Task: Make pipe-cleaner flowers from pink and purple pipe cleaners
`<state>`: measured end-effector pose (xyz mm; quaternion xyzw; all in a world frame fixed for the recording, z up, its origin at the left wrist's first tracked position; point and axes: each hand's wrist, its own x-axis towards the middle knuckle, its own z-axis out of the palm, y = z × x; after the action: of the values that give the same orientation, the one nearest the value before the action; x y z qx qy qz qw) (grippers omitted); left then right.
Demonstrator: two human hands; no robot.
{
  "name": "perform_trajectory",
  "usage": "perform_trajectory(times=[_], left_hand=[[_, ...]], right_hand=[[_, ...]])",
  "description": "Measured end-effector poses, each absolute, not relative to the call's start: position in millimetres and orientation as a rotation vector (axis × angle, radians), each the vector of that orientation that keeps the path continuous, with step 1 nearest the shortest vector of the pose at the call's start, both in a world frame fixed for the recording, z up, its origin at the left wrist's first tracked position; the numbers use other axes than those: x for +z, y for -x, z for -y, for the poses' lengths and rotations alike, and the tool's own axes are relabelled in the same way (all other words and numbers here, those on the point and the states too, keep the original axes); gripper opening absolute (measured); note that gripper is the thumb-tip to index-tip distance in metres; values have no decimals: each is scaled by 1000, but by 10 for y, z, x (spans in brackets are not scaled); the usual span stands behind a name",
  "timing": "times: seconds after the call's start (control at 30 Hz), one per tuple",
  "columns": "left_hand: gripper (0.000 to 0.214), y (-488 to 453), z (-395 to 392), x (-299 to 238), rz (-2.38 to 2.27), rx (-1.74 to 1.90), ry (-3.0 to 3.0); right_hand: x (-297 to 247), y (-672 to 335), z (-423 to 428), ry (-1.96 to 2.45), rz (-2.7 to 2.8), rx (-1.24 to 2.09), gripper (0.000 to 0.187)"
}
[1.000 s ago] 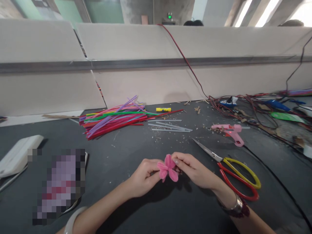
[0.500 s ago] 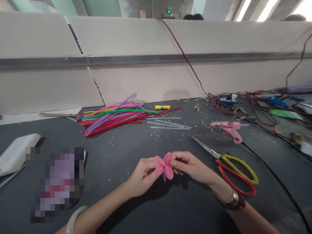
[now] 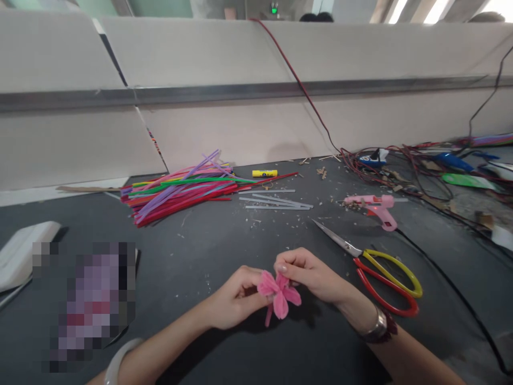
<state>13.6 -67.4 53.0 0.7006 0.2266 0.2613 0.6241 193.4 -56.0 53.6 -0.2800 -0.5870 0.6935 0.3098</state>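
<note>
The left hand and right hand pinch tightly on the pipe-cleaner flower, which is light, soft, easily bent, and best held at its centre.

Wall: beige partition panels crossed by a metal rail
Surface: dark grey desk
Light: strip lights overhead
Beyond: green-lit sign
</note>
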Motion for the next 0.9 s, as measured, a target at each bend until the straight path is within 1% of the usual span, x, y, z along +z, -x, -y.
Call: perform_trajectory(times=[0.13, 0.27, 0.4, 0.5, 0.57, 0.63, 0.77, 0.83, 0.9], left_hand=[[33, -135, 669, 540, -524, 609, -1557], [29, -148, 670, 558, -578, 611, -1438], [13, -168, 646, 521, -774, 841, -1372], [17, -162, 622, 472, -885, 1015, -1402], [14, -154, 614, 459, -938, 1065, -1457], [10, -154, 614, 465, -977, 1054, -1507], [10, -172, 621, 473, -959, 968, -1441], [11, -176, 618, 454, -921, 947, -1359], [12, -172, 611, 433, -890, 923, -1307]], right_hand=[[542, -1921, 552, 760, 1537, 1826, 36], [553, -1926, 536, 867, 1642, 1635, 39], [516, -1928, 539, 948, 1629, 1424, 36], [488, -1919, 556, 1039, 1596, 1252, 32], [497, -1920, 569, 1055, 1614, 1197, 26], [524, -1932, 575, 1005, 1609, 1240, 17], [568, -1959, 552, 897, 1500, 1385, 21], [572, -1962, 533, 922, 1481, 1413, 17], [574, -1959, 520, 960, 1472, 1459, 20]])
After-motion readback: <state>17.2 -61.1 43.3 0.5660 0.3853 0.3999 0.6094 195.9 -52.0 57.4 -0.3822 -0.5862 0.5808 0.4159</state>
